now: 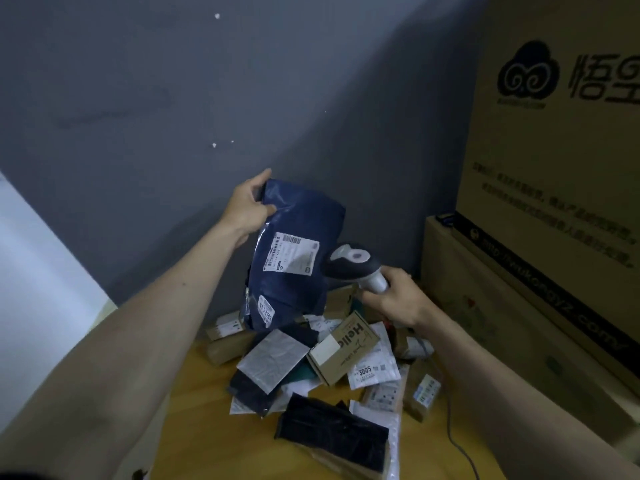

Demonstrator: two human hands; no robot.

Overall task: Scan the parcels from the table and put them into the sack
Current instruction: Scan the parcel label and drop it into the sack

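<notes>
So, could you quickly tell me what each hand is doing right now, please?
Left hand: grips the dark blue parcel by its top corner.
Right hand: grips the barcode scanner.

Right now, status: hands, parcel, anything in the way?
Left hand grips blue parcel at its top, held above the pile. Right hand holds scanner, aimed at the label. Nothing between them. Sack not in view.
</notes>
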